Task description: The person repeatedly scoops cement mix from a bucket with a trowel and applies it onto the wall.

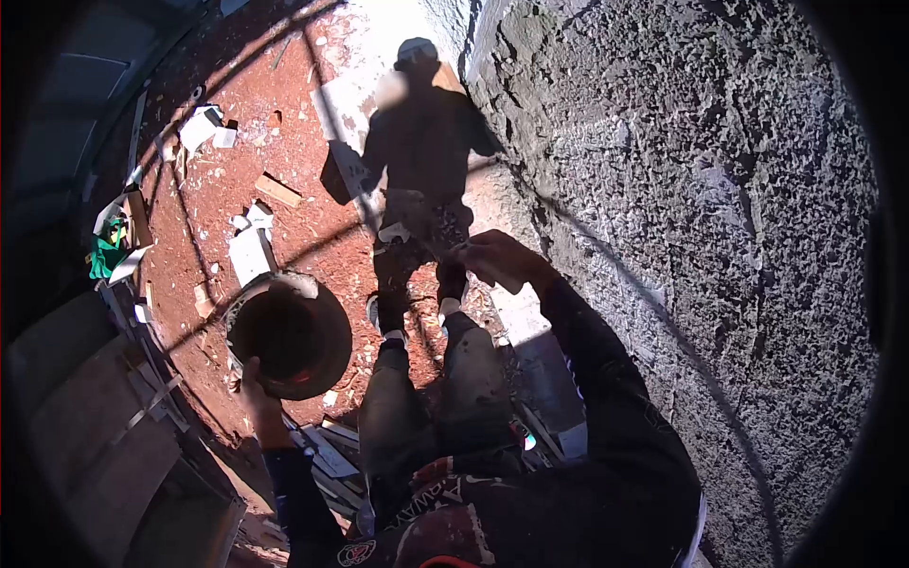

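At the lower left, my left hand grips the near side of a round, dark bucket. The bucket's mouth faces me; its inside is in deep shadow, so its contents cannot be made out. My right hand is closed, held out in front of my legs and left of the rough grey wall. From its fingers a thin, trowel-like tool points left, hard to separate from the shadow behind it. The hand and tool are apart from the wall.
Reddish earth carries scattered debris, including a wood block and pale broken pieces. Boards lie beside my legs. A green item sits among scraps at the left. My shadow falls ahead, beside the wall's base.
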A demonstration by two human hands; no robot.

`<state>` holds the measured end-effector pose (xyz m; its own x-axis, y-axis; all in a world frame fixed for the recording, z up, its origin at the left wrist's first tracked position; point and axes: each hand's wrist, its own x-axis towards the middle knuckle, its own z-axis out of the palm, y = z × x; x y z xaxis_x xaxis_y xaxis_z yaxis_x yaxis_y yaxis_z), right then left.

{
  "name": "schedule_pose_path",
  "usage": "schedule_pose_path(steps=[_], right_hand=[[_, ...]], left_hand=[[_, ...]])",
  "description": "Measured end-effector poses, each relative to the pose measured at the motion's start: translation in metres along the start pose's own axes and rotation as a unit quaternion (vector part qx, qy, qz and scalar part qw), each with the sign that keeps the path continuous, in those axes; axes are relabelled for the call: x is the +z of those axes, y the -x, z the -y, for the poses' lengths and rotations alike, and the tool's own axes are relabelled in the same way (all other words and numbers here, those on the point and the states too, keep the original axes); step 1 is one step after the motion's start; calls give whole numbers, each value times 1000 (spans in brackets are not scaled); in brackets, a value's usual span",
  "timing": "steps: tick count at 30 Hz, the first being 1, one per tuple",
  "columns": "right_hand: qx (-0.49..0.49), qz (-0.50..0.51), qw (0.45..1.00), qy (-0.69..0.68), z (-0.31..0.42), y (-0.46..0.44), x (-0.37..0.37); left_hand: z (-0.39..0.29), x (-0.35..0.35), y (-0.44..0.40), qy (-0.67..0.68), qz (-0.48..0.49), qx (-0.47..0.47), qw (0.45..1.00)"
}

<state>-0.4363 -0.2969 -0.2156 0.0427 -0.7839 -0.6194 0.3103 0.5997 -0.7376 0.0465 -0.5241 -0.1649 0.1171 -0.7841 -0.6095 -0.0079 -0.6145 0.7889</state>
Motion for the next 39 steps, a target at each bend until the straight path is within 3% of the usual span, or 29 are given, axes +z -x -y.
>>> schedule_pose_path(steps=[1, 2, 3, 4, 5, 6, 7, 9, 10, 11, 12, 14, 15, 17, 19, 21, 22, 23, 25, 27, 28, 29, 30, 32, 34, 35, 37, 38, 39], right_hand=[[54, -116, 989, -77, -18, 6, -52], [-52, -208, 974, -71, -26, 32, -87], [-48, -281, 934, -215, 26, 78, -85], [-149, -377, 913, 45, 72, 120, -80], [-154, -368, 917, -9, 134, 174, -36], [-222, -385, 894, -58, 157, 199, -4], [-197, -371, 907, -44, 175, 217, 21], [-70, -322, 937, 115, 170, 222, 54], [-48, -264, 927, 262, 157, 211, 74], [-44, -205, 891, 403, 144, 199, 93], [-100, -103, 800, 583, 125, 186, 107], [-61, -65, 731, 676, 115, 166, 161], [-189, -90, 793, 573, 67, 144, 151], [-320, -135, 816, 463, 49, 128, 154], [-272, -192, 714, 615, 108, 126, 223], [-95, -177, 527, 826, 142, 125, 269], [-91, -190, 524, 825, 127, 120, 261], [-164, -220, 375, 885, 92, 112, 243], [-120, -150, 579, 792, 119, 147, 291], [-334, -300, 638, 625, 72, 127, 313], [-303, -310, 702, 565, 57, 116, 330], [-250, -273, 720, 587, 43, 93, 340], [-336, -277, 738, 515, 44, 100, 359], [-291, -263, 785, 479, 42, 87, 389], [-209, -224, 890, 336, 37, 78, 397], [-213, -212, 892, 337, 32, 81, 394], [-291, -157, 802, 498, 17, 93, 379], [-203, -192, 898, 340, 29, 108, 379], [-281, -173, 844, 423, -6, 87, 357]], left_hand=[[3, -2, 12, -8, -11, -4, 1000], [0, -1, 28, -8, -34, -14, 999], [-8, 9, 33, 2, -51, -14, 999], [-14, 25, 42, 12, -64, -11, 998], [-25, 33, 64, 8, -6, -40, 999], [-35, 39, 81, 2, 58, -69, 996], [-32, 50, 81, -14, 84, 20, 996], [-8, 37, 57, 2, 173, 165, 971], [-22, 56, 71, -37, 160, 210, 964], [-18, 54, 64, -77, 153, 218, 961], [-18, 55, 64, -40, 207, 253, 944], [-36, 72, 68, -53, 244, 255, 934], [-47, 81, 72, -80, 278, 290, 912], [-84, 102, 102, -115, 356, 321, 870], [-112, 112, 115, -175, 420, 339, 823], [-143, 122, 142, -207, 466, 390, 767], [-160, 122, 152, -242, 484, 413, 733], [-181, 117, 165, -218, 470, 422, 743], [-194, 109, 169, -168, 490, 406, 753], [-193, 104, 162, -114, 551, 358, 745], [-184, 98, 153, -100, 565, 376, 728], [-176, 92, 146, -86, 578, 393, 710], [-165, 83, 148, -61, 555, 400, 726], [-140, 64, 158, -4, 486, 404, 775], [-117, 43, 127, -66, 473, 413, 775], [-113, 39, 133, -59, 448, 425, 784], [-104, 31, 136, -43, 408, 462, 787], [-94, 28, 126, -19, 386, 403, 829], [-84, 25, 116, 12, 361, 344, 867]])
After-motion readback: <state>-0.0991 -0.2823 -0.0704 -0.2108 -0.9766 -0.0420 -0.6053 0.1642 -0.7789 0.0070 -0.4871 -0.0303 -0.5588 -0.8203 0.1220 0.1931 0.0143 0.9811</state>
